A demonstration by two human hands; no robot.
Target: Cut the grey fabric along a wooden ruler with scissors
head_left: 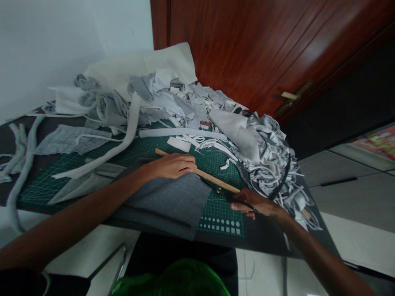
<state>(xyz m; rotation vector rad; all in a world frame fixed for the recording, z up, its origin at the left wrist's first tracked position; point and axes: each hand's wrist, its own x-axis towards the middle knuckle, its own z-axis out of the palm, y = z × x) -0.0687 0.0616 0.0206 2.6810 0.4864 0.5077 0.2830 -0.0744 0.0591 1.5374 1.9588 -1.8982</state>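
My left hand (177,165) has its fingers closed over a wooden ruler (212,178), pressing it along the far edge of a dark grey piece of fabric (168,195). A pair of black-handled scissors (218,189) is in my right hand (253,202). Their blades point left, at the fabric's far right corner and close against the ruler's near side; how far they are apart I cannot tell. The fabric lies on a green cutting mat (226,209), and its near edge reaches over the table's front edge.
Heaped grey and white fabric scraps (197,105) cover the back of the dark table (265,234) and its right side. Long pale strips (123,146) lie at the left. A white card (179,144) sits beyond the ruler. Behind stands a reddish wooden door (231,49).
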